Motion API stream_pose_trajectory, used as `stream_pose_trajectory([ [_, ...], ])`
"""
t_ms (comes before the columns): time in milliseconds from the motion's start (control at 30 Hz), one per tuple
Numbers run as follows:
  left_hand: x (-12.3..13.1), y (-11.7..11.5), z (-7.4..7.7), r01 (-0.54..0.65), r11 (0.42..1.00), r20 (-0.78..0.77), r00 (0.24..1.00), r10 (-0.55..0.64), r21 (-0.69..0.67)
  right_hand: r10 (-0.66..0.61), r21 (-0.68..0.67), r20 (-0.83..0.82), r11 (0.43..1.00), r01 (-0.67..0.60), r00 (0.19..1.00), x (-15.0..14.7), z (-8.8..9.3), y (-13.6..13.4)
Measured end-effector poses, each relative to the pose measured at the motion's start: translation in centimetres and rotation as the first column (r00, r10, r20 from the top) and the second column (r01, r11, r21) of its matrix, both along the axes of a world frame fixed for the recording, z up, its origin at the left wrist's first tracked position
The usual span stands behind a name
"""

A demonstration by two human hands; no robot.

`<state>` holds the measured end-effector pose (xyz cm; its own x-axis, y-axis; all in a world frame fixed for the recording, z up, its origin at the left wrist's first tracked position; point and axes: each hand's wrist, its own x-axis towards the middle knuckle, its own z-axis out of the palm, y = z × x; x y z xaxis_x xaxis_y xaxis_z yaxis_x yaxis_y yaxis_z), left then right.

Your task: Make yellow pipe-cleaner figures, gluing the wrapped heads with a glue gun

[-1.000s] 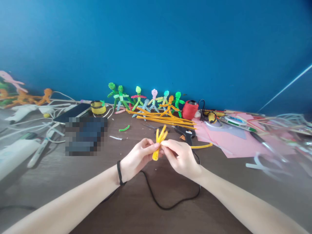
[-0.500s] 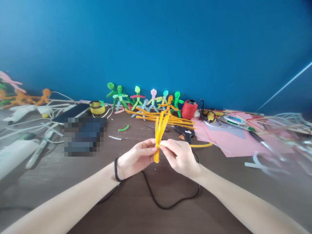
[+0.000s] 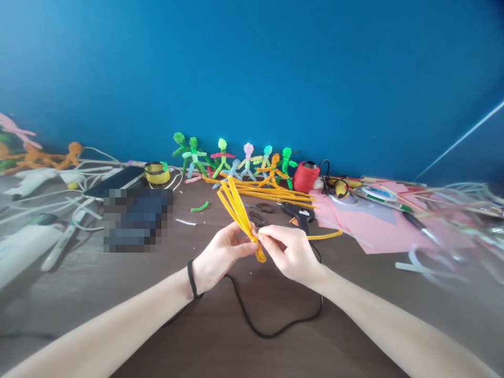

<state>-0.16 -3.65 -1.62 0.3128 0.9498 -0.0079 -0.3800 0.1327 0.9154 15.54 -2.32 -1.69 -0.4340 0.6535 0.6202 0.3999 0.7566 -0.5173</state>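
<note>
A bundle of yellow pipe cleaners (image 3: 237,206) is held above the table, its long ends fanned up and to the left. My left hand (image 3: 224,252) grips it near its lower end, thumb and fingers closed round it. At the same spot my right hand (image 3: 293,254) pinches a single yellow pipe cleaner (image 3: 326,236), whose free end sticks out to the right past the knuckles. This strand meets the bundle where a band crosses it; the fingertips hide the exact wrap. More yellow pipe cleaners (image 3: 271,195) lie behind the hands.
Small pipe-cleaner figures (image 3: 222,157) stand along the blue wall. A black glue gun (image 3: 301,212), scissors (image 3: 258,216) and a red spool (image 3: 306,177) lie behind my hands. Pink paper (image 3: 366,226) is at right, a pixelated dark device (image 3: 137,218) at left. A black cord (image 3: 271,335) loops in front.
The bundle has tilted from nearly upright to leaning left at its top. My left hand has turned slightly with it; my right hand keeps its pinch in nearly the same place.
</note>
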Motion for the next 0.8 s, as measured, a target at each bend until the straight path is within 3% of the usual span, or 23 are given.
stream_pose_trajectory([
  [200,0.2,-0.1,-0.1,-0.101,0.987,-0.157,0.980,0.121,0.128,-0.019,-0.109,0.046,0.994,0.024,0.999,0.1,0.2,0.3],
  [300,0.2,-0.2,0.1,-0.138,0.951,-0.276,0.936,0.217,0.277,-0.011,-0.182,0.039,0.983,0.018,0.999,0.1,0.3,0.3],
  [367,0.1,-0.2,0.2,-0.150,0.891,-0.399,0.853,0.336,0.429,0.003,-0.229,0.036,0.973,0.005,0.999,0.0,0.5,0.2],
  [500,-0.6,-0.5,-0.1,-0.016,0.681,-0.516,0.640,0.570,0.732,0.047,-0.368,0.005,0.929,-0.042,0.999,0.0,0.9,0.2],
  [667,-0.9,-0.6,-0.4,0.042,0.604,-0.458,0.695,0.554,0.796,0.128,-0.534,-0.110,0.829,-0.167,0.986,-0.2,0.9,0.6],
  [733,-0.8,-0.3,-0.2,-0.004,0.664,-0.454,0.726,0.516,0.748,0.126,-0.536,-0.129,0.825,-0.176,0.984,-0.2,0.8,0.6],
  [800,-0.8,0.2,0.0,-0.067,0.788,-0.403,0.831,0.384,0.612,0.095,-0.483,-0.097,0.866,-0.130,0.991,-0.2,0.6,0.6],
])
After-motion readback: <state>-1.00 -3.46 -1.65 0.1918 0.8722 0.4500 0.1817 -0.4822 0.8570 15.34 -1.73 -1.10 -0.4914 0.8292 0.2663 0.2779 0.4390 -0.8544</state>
